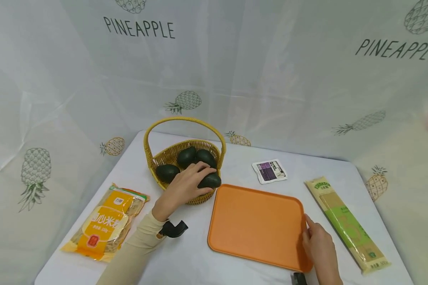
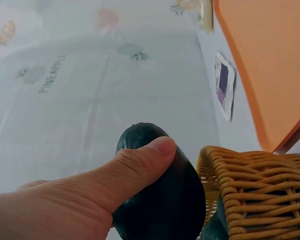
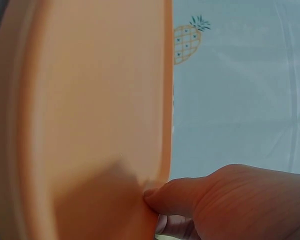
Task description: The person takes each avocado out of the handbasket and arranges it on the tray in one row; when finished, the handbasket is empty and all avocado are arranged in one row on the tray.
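Note:
My left hand grips a dark green avocado at the right front rim of a yellow wicker basket. In the left wrist view the thumb lies across the held avocado, just beside the basket's woven wall. More avocados lie inside the basket, partly covered by the hand. My right hand pinches the right edge of an orange tray, its thumb on the inner side of the rim. In the right wrist view the tray fills the left half.
A yellow bag of rice noodles lies at the left. Behind the tray is a small white and purple packet. To the right lies a long green noodle packet. A pineapple-print curtain stands behind the white table.

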Motion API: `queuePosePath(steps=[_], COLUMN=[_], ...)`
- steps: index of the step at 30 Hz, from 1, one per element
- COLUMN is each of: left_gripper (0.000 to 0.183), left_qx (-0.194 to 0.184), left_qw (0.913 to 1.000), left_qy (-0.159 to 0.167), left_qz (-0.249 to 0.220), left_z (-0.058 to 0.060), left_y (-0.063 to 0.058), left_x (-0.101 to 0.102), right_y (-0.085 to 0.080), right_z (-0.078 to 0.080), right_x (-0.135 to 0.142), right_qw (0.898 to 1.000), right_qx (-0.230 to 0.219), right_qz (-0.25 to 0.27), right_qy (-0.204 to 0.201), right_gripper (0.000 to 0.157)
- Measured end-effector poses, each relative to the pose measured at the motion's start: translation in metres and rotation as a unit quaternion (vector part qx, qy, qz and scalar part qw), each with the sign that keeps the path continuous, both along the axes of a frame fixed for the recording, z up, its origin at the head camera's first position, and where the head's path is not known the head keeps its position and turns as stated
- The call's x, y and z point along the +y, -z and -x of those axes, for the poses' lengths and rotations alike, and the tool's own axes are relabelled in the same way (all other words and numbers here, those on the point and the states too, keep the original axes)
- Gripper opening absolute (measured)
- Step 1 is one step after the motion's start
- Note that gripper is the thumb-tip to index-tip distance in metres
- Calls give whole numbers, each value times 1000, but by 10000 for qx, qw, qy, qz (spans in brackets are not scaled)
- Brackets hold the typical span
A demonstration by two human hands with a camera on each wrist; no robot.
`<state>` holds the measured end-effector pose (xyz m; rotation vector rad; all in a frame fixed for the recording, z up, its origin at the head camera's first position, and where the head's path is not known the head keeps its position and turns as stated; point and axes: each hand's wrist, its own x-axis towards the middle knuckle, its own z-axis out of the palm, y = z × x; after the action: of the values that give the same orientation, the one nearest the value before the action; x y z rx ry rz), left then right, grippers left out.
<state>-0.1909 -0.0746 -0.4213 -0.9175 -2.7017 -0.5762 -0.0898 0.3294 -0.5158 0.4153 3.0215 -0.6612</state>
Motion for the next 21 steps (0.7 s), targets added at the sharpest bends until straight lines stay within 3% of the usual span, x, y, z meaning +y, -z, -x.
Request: queuePosePath(steps=[21], left_gripper=[58], left_qx=[172], left_qw=[9995], left_qy=[269], left_qz=[-85], left_z=[-4], left_y=[7], left_x=[11], right_y=[1], right_z=[-2], right_x=[3], right_qw=[9999], right_qx=[71], right_qz=[35], right_qy=[-106], right_gripper=[53])
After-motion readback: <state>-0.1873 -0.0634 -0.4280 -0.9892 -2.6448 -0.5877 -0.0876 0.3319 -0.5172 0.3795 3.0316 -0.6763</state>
